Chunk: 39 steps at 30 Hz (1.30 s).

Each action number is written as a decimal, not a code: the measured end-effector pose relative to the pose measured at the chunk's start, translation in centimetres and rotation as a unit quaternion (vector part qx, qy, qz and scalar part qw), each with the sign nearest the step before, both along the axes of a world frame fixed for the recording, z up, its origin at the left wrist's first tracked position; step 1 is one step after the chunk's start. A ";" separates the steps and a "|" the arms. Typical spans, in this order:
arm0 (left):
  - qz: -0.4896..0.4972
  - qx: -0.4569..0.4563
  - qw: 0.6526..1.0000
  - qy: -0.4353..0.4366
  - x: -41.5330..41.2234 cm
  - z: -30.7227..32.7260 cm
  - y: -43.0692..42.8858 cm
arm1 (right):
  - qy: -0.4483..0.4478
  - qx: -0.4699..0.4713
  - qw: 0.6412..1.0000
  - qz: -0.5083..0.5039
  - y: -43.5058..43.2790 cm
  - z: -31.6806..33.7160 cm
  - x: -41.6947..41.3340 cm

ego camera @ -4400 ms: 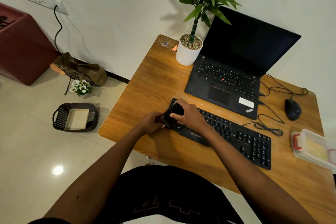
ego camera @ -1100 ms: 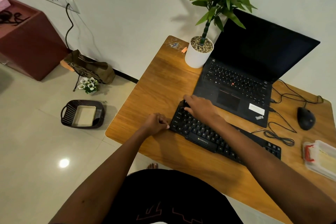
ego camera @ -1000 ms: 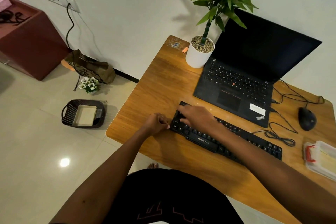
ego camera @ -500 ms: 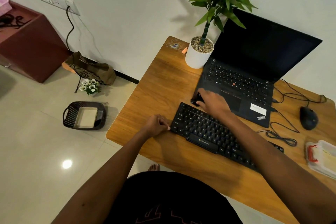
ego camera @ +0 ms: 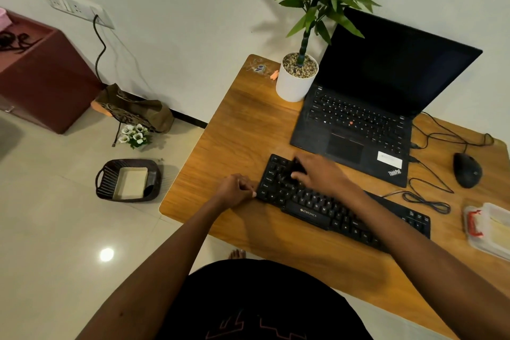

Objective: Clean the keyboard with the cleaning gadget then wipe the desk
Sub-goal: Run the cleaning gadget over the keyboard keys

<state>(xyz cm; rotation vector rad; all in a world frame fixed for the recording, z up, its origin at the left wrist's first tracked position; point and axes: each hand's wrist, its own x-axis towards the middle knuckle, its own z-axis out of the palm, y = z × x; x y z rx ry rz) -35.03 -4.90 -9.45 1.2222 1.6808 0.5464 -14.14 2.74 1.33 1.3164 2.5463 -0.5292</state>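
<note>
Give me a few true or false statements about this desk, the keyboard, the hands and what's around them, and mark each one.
1. The laptop has a lit screen. False: the screen is dark.
2. The right hand holds the cleaning gadget over the left part of the keyboard. True.
3. The mouse lies left of the plant pot. False: it lies right of the laptop, on the far side from the pot.
4. The left hand sits at the keyboard's left end, fingers curled. True.

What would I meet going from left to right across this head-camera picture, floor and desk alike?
Red cabinet → basket → left hand → plant pot → laptop → mouse → plastic box.
</note>
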 end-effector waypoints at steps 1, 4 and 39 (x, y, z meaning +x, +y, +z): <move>0.003 -0.002 1.000 -0.002 0.0 0.0 0.0 | -0.006 0.028 0.999 -0.019 1.1 0.1 0.2; 0.007 0.003 1.000 -0.006 0.2 0.1 -0.1 | -0.021 0.078 0.995 -0.057 2.7 0.1 0.8; -0.349 0.064 0.885 0.302 4.9 1.7 3.7 | -0.006 -0.052 0.999 0.003 -4.4 0.6 4.2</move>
